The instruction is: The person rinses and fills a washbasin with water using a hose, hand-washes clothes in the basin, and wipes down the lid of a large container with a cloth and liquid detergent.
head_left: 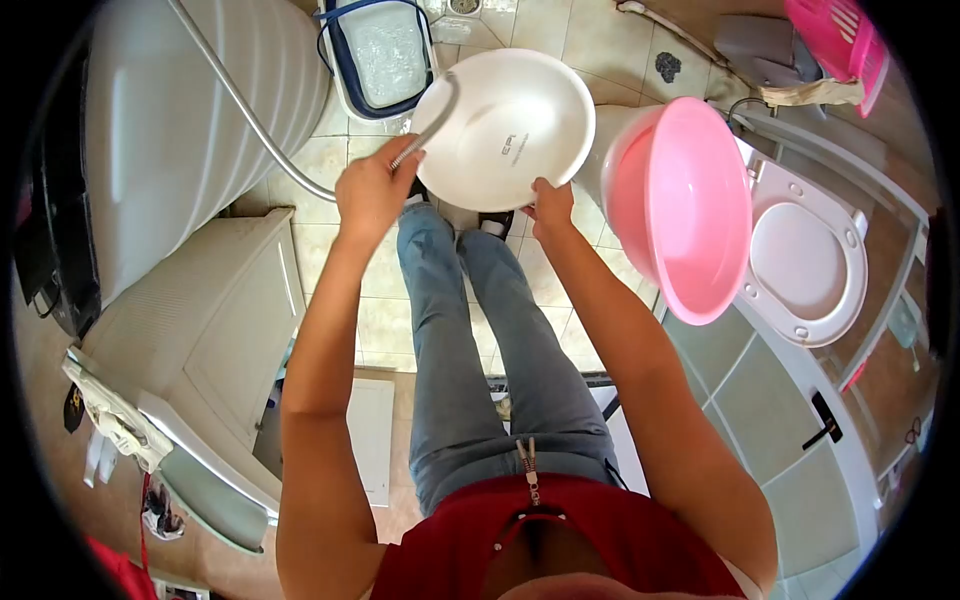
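Observation:
My left hand (368, 197) is closed around a grey flexible hose (262, 128). The hose's free end reaches up over the left side of a white basin (560, 135). With the thumb over the rim, my right hand (552, 208) grips the basin at its near edge. The basin is tilted so that its inside faces me, and dark printing shows on its bottom. I cannot make out any water leaving the hose.
A blue-and-white tub (343, 60) with water stands beyond the basin. To the right, a pink basin (700, 210) leans beside a white toilet (800, 262). A large pale ribbed container (215, 110) and a white cabinet (220, 340) are at left. A floor drain (464, 7) lies ahead.

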A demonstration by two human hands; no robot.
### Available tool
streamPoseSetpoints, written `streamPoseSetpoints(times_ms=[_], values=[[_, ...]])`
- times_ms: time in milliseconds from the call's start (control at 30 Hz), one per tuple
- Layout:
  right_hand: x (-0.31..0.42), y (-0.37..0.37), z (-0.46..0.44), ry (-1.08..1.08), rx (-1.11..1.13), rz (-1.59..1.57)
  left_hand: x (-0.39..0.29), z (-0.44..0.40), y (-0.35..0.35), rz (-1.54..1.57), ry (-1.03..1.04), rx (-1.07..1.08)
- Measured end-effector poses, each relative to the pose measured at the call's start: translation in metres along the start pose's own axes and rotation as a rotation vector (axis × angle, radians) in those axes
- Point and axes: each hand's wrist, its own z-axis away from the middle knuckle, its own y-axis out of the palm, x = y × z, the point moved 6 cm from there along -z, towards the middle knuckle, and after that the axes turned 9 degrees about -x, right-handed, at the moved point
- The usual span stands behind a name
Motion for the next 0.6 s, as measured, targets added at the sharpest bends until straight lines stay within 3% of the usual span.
streamPoseSetpoints(times_ms=[100, 233, 367, 467, 600], values=[[0.019, 0.007, -0.005, -0.037, 0.016, -0.069, -0.030, 0.022, -0.009, 0.186, -0.030, 0.030], [0.031, 0.013, -0.016, -0.009, 0.033, -0.126, -0.059, 0.033, -0.011, 0.207, -0.023, 0.167], [0.019, 0.004, -0.033, 0.089, 0.217, -0.256, -0.070, 0.035, -0.016, 0.150, 0.016, 0.235], [0.014, -0.008, -0.024, 0.114, 0.288, -0.364, -0.067, 0.038, -0.012, 0.231, 0.222, 0.067], [0.016, -0.005, -0.021, 0.097, 0.289, -0.377, -0.067, 0.038, -0.003, 0.074, 0.309, 0.147]])
